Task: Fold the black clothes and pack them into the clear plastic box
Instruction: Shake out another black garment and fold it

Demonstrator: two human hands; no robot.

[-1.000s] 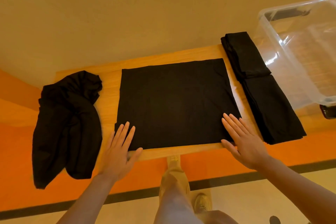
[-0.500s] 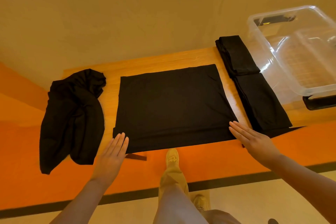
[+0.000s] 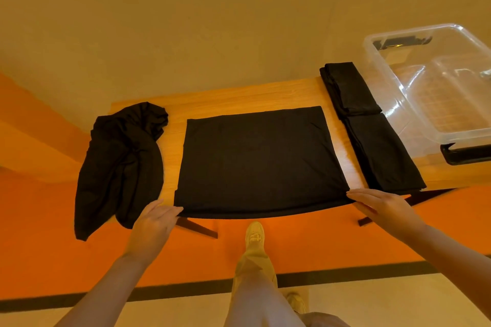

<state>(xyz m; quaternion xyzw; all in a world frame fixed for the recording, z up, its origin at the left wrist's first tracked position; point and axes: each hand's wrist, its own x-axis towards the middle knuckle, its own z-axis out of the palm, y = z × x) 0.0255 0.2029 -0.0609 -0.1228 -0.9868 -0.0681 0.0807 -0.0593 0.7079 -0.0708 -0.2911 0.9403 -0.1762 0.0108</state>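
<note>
The head view shows one flat black garment [image 3: 259, 162] spread as a rectangle on the middle of the wooden table [image 3: 239, 99], its near edge hanging slightly over the table's front. The left hand [image 3: 154, 223] is at the garment's near left corner, fingers bent toward the cloth edge and touching it; whether it pinches the fabric I cannot tell. The right hand [image 3: 382, 206] is at the near right corner, fingers straight and together, lying against the cloth edge without curling round it.

Two folded black garments lie in a row to the right of the flat one: the far folded piece [image 3: 348, 87] and the near folded piece [image 3: 382, 152], end to end and touching. One crumpled black heap [image 3: 119, 164] lies at the table's left end, partly drooping over the front edge.

One clear plastic box [image 3: 435, 87] stands at the table's right end, just beside the folded pieces, with a black latch [image 3: 465, 154] at its near end. None of the clothes are in it.

Below, one trouser leg [image 3: 255, 281] and two shoes stand on the orange floor [image 3: 53, 260].
</note>
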